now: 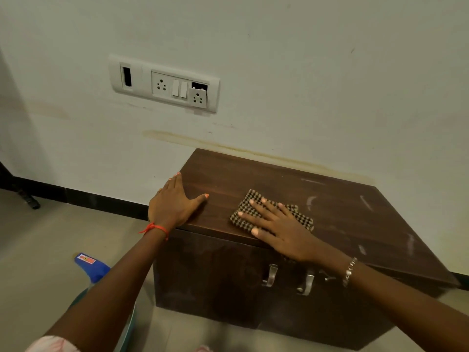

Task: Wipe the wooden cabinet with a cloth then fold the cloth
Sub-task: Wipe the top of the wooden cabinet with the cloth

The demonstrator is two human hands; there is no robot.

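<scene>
A low dark wooden cabinet (342,207) stands against the wall, its top marked with pale dusty streaks on the right. A small checked brown-and-cream cloth (250,201) lies folded flat on the top near the front edge. My right hand (281,226) presses flat on the cloth with fingers spread. My left hand (172,201) rests flat on the cabinet's left front corner, fingers apart, holding nothing. The cloth's right half is partly hidden under my right hand.
Two metal handles (270,275) sit on the cabinet's front doors. A white socket and switch panel (165,83) is on the wall above left. A blue object with a red label (91,265) lies on the tiled floor at the left, beside a black skirting strip (96,199).
</scene>
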